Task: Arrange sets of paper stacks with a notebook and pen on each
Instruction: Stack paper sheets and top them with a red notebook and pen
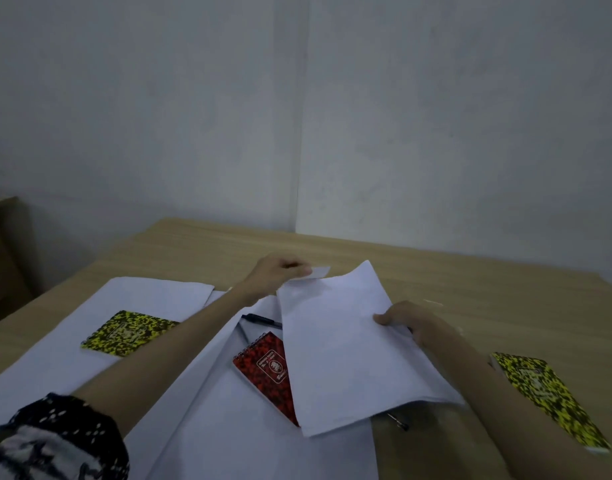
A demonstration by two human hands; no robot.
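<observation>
A white paper stack [346, 344] is held tilted at centre frame, covering the right edge of a red spiral notebook [267, 368] and part of a black pen [261, 320]. At left, a yellow-and-black speckled notebook [128, 333] lies flat on white paper sheets [55, 362]. Another yellow-and-black speckled notebook [550, 396] lies at lower right.

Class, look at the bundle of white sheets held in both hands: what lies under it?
Under the held sheets show part of the red notebook, a black pen and another pen's tip. The rest of each is covered.
</observation>
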